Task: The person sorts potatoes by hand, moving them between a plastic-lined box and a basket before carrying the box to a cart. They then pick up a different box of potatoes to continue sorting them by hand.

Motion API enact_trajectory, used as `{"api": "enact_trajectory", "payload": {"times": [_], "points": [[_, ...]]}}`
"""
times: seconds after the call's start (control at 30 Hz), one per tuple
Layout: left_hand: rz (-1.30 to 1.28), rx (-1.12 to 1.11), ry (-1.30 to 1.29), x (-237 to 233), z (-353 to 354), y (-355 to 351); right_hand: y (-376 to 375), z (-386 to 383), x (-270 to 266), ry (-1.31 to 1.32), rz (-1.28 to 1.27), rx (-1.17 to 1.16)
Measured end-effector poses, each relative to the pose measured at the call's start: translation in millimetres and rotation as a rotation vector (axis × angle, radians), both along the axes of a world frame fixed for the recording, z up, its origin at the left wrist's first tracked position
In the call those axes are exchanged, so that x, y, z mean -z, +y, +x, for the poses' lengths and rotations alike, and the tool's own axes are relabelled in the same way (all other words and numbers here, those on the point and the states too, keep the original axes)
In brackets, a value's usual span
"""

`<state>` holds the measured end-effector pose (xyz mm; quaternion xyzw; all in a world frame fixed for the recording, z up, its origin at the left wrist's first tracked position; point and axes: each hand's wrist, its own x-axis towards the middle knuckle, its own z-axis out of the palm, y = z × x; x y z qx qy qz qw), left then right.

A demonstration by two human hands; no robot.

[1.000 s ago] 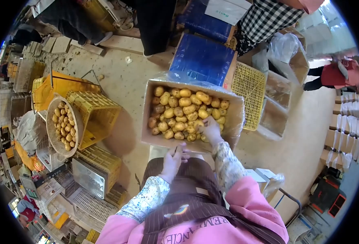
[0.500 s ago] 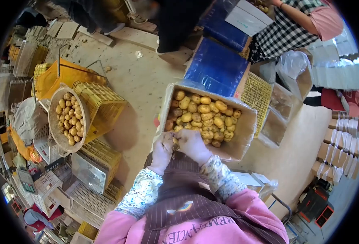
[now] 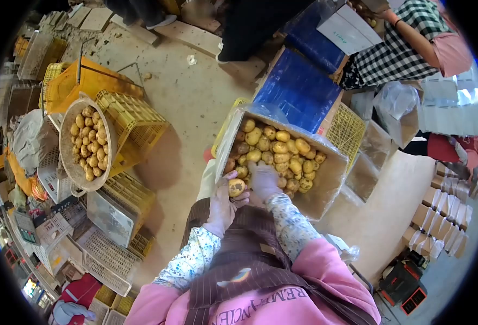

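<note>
My left hand (image 3: pixel 222 207), in a pale glove, is closed around a potato (image 3: pixel 237 187) with a dark patch on its skin, at the near left corner of a cardboard box (image 3: pixel 325 184). The box is lined with clear plastic and holds a heap of yellow potatoes (image 3: pixel 280 147). Gloved too, my right hand (image 3: pixel 264 180) reaches over the box's near side into the heap. Its fingertips are hidden against the potatoes, so I cannot tell what they grip.
Left stands a round basin (image 3: pixel 66 149) of potatoes beside yellow crates (image 3: pixel 133 116). A blue plastic-covered surface (image 3: pixel 296 89) lies beyond the box. At upper right, a person in a checked apron (image 3: pixel 390 51) works at a white carton (image 3: pixel 347 30). Open plastic-lined boxes (image 3: pixel 371 157) stand right.
My hands, close together at the box's near edge before, have parted. The right has moved forward into the potatoes, and the left now shows a potato. The view has shifted slightly.
</note>
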<state>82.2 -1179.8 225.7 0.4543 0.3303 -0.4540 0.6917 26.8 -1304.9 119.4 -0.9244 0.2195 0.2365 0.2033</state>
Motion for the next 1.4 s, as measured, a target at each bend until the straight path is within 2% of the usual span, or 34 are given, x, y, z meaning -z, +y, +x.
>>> {"api": "enact_trajectory", "payload": {"times": [0.03,0.23,0.3,0.33,0.37,0.43,0.47,0.53,0.6,0.63,0.7,0.83,0.9,0.93,1.0,1.03,1.1,1.13,1.17,1.2,1.23,1.27,1.3,1.37,1.4], "points": [[-0.048,0.003,0.028,-0.2,-0.5,2.3,8.9,-1.1,3.3,0.114,-0.156,-0.122],[-0.121,0.105,0.028,-5.3,-5.0,15.2,-5.1,6.6,7.4,0.269,0.056,-0.115],[-0.148,0.100,-0.007,-6.4,-3.7,18.1,-16.2,-3.2,-12.8,0.017,0.259,0.203],[-0.196,0.050,-0.032,-7.2,-2.1,22.6,-21.6,-15.2,-13.6,-0.198,0.625,0.571],[-0.245,0.003,-0.055,-8.2,-1.6,25.1,-25.6,-16.5,-30.8,-0.196,0.622,0.564],[-0.232,0.003,-0.134,-7.0,-2.4,23.3,-36.2,-14.2,-73.5,-0.180,1.708,1.136],[-0.200,-0.008,-0.232,-4.7,-5.0,22.7,-35.5,-8.7,-92.0,-0.191,1.702,1.127],[-0.171,-0.025,-0.336,-3.9,-6.0,19.0,-18.4,6.5,-117.5,-0.021,1.420,0.938],[0.191,0.173,-0.886,-6.0,-4.7,16.0,8.9,16.0,-125.0,-0.157,1.351,0.791],[0.195,0.166,-0.896,-13.1,-2.5,13.6,17.8,23.6,-133.2,-0.230,1.334,0.744],[0.166,-0.018,-0.863,-35.7,3.8,10.0,24.0,37.0,-146.2,-0.234,1.292,0.716],[0.204,-0.036,-1.005,-47.3,14.8,19.2,32.2,58.0,-154.4,-0.223,1.381,0.702],[0.179,-0.096,-0.966,-46.2,16.3,25.0,33.8,70.3,-159.5,-0.177,1.095,0.432],[0.183,-0.100,-0.965,-47.1,16.8,26.8,36.1,74.7,-162.0,-0.173,1.097,0.428],[0.229,-0.215,-0.874,-50.2,20.2,27.1,41.1,83.1,-165.4,-0.200,0.888,0.361],[0.228,-0.218,-0.873,-53.9,25.3,26.9,43.0,84.3,-159.8,-0.199,0.886,0.360],[0.199,-0.261,-0.807,-61.6,37.0,26.2,46.7,85.9,-143.6,-0.071,1.459,0.722],[0.202,-0.262,-0.808,-58.4,39.0,26.0,48.2,88.2,-148.9,-0.124,1.623,0.839],[0.283,-0.228,-0.918,-52.2,39.7,25.0,47.3,89.5,-150.7,-0.121,1.625,0.835],[0.362,-0.191,-1.026,-48.8,39.5,23.8,44.3,90.2,-151.9,-0.122,1.576,0.769],[0.361,-0.190,-1.024,-48.8,38.0,23.5,41.3,90.6,-153.9,-0.124,1.525,0.708],[0.290,-0.192,-0.951,-49.4,35.5,23.0,38.0,91.5,-161.2,-0.094,1.342,0.661],[0.219,-0.192,-0.877,-49.7,33.8,21.2,36.1,91.0,-161.0,-0.099,1.338,0.671],[0.211,-0.226,-0.899,-50.7,32.8,11.1,34.8,90.5,-160.1,-0.155,1.106,0.509],[0.244,-0.241,-0.940,-49.9,32.6,7.6,35.0,88.6,-160.5,-0.159,1.106,0.515]]}}
